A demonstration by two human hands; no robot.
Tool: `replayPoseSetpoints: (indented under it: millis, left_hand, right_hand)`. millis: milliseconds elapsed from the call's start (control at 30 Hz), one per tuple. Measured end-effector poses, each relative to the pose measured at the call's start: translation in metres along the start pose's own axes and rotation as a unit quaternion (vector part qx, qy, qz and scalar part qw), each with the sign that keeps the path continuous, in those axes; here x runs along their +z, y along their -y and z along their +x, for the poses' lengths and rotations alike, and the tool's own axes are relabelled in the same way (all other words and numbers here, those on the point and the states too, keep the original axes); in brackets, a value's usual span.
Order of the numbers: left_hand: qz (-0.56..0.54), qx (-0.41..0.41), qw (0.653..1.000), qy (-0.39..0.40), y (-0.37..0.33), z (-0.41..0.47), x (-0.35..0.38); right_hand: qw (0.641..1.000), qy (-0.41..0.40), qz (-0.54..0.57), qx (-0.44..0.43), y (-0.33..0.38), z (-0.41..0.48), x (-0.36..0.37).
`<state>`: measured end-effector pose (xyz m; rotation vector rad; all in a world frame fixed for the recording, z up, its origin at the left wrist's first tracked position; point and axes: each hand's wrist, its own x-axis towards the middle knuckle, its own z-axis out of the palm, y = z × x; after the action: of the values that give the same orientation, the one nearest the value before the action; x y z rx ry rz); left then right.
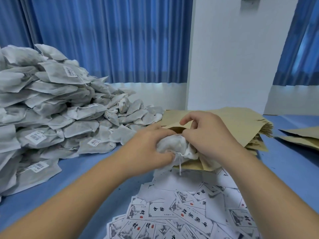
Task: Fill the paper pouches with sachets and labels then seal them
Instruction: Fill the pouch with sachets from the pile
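Note:
My left hand [146,144] grips a white fabric sachet [174,145] with a drawstring and holds it at the open mouth of a brown paper pouch [176,130]. My right hand [205,133] pinches the pouch's upper edge, its fingers curled over the opening. The pouch lies on top of a stack of brown paper pouches [241,125]. A big heap of grey-white sachets [51,109] with barcode tags fills the left side. Printed paper labels [181,213] lie scattered in front of me.
Everything rests on a blue table [86,169]. A few more brown pouches [302,137] lie at the right edge. Blue curtains [112,40] and a white wall [233,57] stand behind the table.

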<state>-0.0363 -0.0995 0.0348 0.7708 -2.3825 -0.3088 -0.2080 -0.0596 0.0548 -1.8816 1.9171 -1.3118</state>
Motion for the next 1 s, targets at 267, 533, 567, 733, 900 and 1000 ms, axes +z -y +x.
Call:
replayPoseSetpoints:
  millis: [267, 533, 567, 733, 900, 1000]
  left_hand:
    - [0.083, -0.053, 0.995, -0.025, -0.021, -0.005, 0.014]
    - [0.210, -0.107, 0.970, -0.061, -0.026, -0.007, 0.011]
    - [0.188, -0.091, 0.976, -0.059, -0.024, -0.006, 0.010]
    - [0.077, -0.006, 0.996, -0.036, -0.017, 0.001, 0.005]
    - [0.007, -0.003, 0.998, -0.058, -0.003, 0.000, 0.011]
    - [0.029, -0.018, 0.998, -0.059, 0.004, 0.001, 0.017]
  right_hand:
    - [0.993, 0.045, -0.031, -0.105, 0.022, -0.008, -0.003]
    - [0.987, 0.099, 0.044, -0.121, 0.042, -0.017, 0.006]
    - [0.986, 0.099, 0.060, -0.118, 0.042, -0.016, 0.005]
    - [0.988, 0.064, 0.092, -0.105, 0.038, -0.013, -0.001]
    - [0.990, 0.046, -0.050, -0.124, 0.034, -0.016, 0.010]
    - [0.972, 0.039, -0.173, -0.156, 0.034, -0.019, 0.019]
